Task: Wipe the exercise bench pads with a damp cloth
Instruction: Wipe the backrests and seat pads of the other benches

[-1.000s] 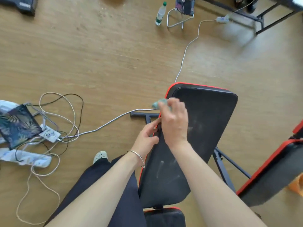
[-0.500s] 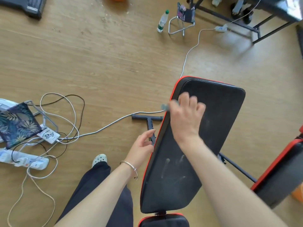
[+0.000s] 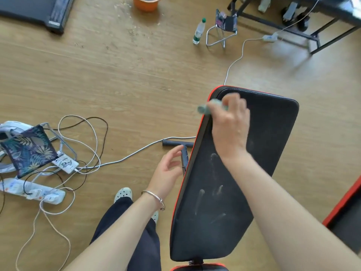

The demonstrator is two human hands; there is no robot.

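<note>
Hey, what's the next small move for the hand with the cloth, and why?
Probably draw the cloth down the pad toward you. The right hand grips it at the pad's far left corner, while pale smudges show on the near half, not yet wiped.

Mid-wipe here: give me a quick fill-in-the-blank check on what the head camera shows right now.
1. The right hand holds the cloth at the far corner of the back pad, by its ____ trim.
2. The left hand, fingers relaxed, holds ____.
3. The bottle on the floor has a ____ cap.
Missing words: red; nothing; green.
</note>
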